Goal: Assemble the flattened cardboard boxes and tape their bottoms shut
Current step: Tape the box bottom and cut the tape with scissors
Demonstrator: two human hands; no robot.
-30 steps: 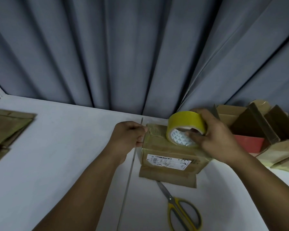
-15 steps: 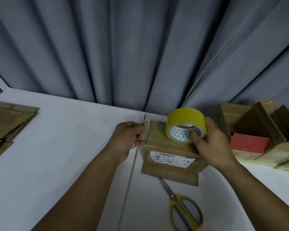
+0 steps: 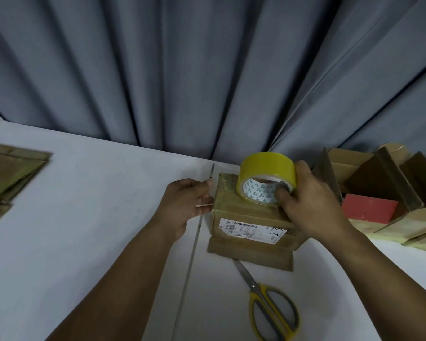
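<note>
I'm pinching the tape end with left hand at the left edge of the box on the table, right hand gripping the roll, aiming for a taut, straight pull over the seam.

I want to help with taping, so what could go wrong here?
The tape may stick crooked: the right hand holds the yellow tape roll tilted on the cardboard box. The box may slide, as only the left hand touches its edge. The scissors lie near the right arm and could get knocked.
</note>
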